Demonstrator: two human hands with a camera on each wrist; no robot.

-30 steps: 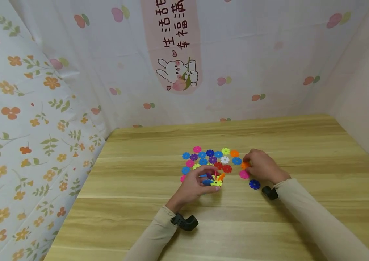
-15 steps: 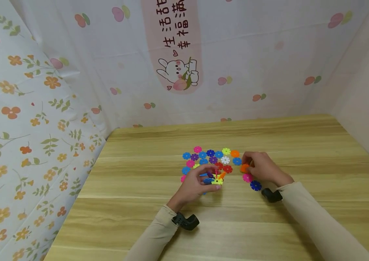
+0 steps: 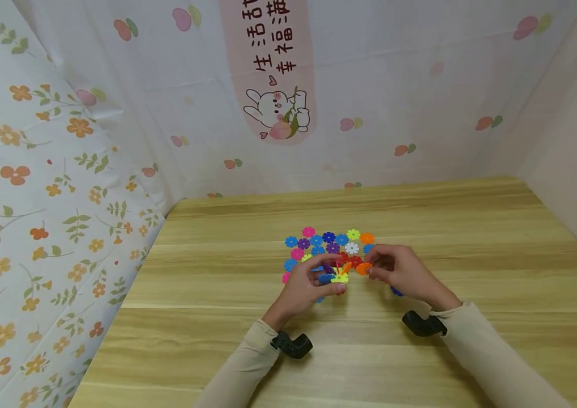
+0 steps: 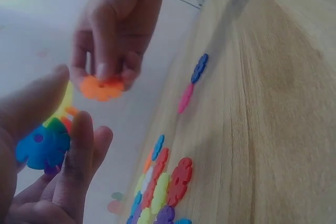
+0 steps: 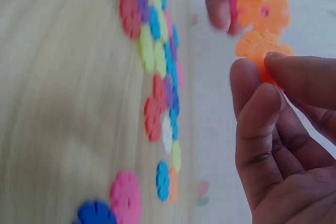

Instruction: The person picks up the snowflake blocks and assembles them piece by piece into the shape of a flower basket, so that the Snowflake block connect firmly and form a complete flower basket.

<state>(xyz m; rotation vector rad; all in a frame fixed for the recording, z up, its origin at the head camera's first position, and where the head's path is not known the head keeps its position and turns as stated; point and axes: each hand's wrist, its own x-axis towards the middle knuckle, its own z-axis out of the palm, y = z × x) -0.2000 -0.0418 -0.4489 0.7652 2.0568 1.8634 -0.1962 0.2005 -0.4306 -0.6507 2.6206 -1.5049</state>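
My left hand [image 3: 300,290] holds a small cluster of interlocked plastic snowflake discs above the table. A yellow disc [image 3: 341,277] faces up in it, joined by a blue disc [image 4: 43,148], an orange disc [image 5: 270,10], and purple and pink ones. Between thumb and fingertips, my right hand [image 3: 401,273] pinches a separate orange snowflake disc [image 4: 102,88]. That disc is close to the cluster's right side; whether they touch is unclear, though the left wrist view shows a gap. Part of the cluster is hidden behind the left fingers.
Loose snowflake discs in several colours lie flat in a group beyond the left hand, including a white disc [image 3: 351,248] and a red disc [image 5: 153,119]. A pink disc [image 5: 126,196] and a dark blue disc [image 5: 96,213] lie apart, near the right hand. Curtains surround the wooden table [image 3: 206,317].
My right hand has lifted the orange disc off the table and brought it left, next to the cluster. My left hand has stayed nearly still, holding the cluster.
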